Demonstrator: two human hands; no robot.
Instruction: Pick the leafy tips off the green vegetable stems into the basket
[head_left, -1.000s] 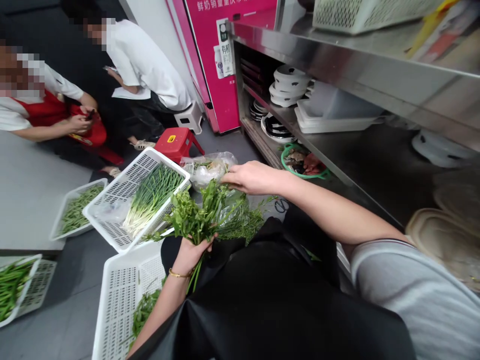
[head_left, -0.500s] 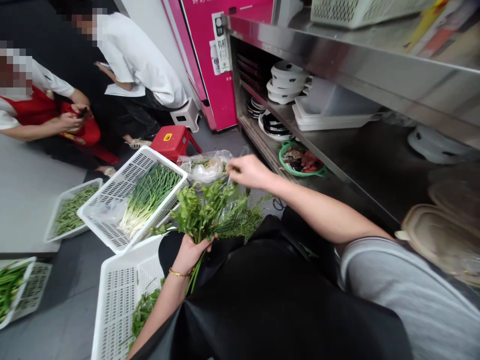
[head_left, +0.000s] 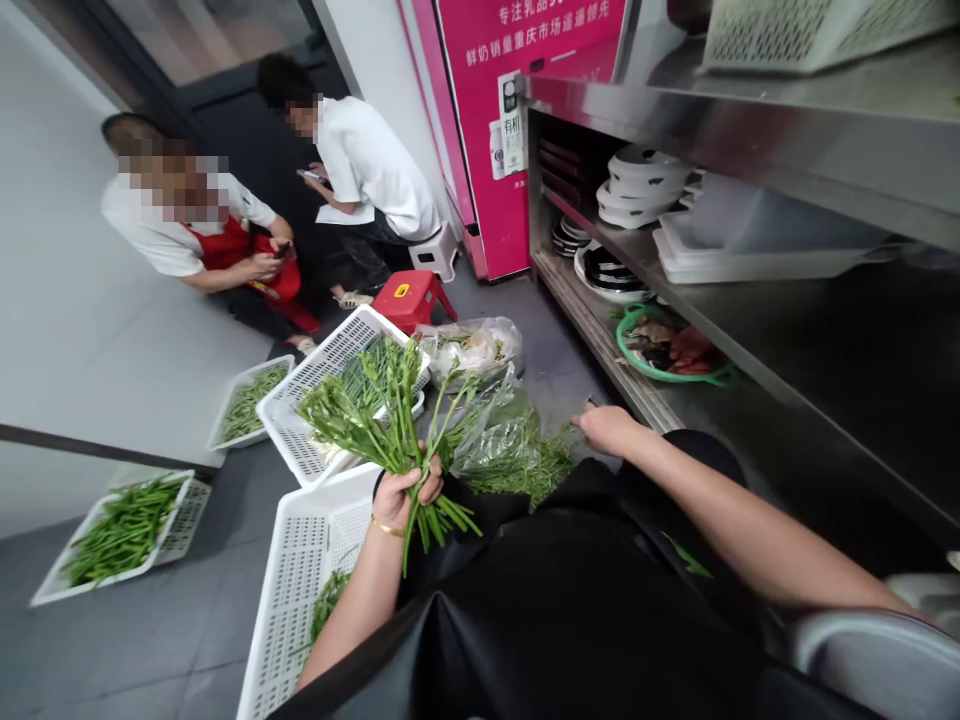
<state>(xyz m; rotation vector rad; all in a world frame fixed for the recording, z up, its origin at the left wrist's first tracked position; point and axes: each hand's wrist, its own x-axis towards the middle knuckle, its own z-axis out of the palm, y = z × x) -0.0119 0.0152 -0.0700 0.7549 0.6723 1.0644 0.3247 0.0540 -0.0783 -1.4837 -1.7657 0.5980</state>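
My left hand (head_left: 409, 488) is closed around a bunch of leafy green stems (head_left: 367, 415), leaves pointing up and away, cut ends sticking out below the fist. Apart from it on the right, my right hand (head_left: 609, 430) is closed, its fingertips pinched together. A small dark bit shows at those fingertips, too small to name. Between the hands lies a clear plastic bag (head_left: 499, 425), with a heap of fine green trimmings (head_left: 536, 470) beside and below it. At my left forearm stands a white perforated crate (head_left: 289, 560) with some leafy greens (head_left: 330, 600) in it.
Another white crate (head_left: 281, 410) holds scallions, partly hidden by the bunch. Further left are baskets of green beans (head_left: 251, 402) and long green vegetables (head_left: 124, 530). A red stool (head_left: 409, 300) and two seated people are ahead. Right, a steel shelf (head_left: 675, 320) holds dishes and a green basket (head_left: 626, 345).
My right hand has moved down and right, away from the leaves. The bunch in my left hand has tilted, its stem ends now pointing right. The camera view has shifted left.
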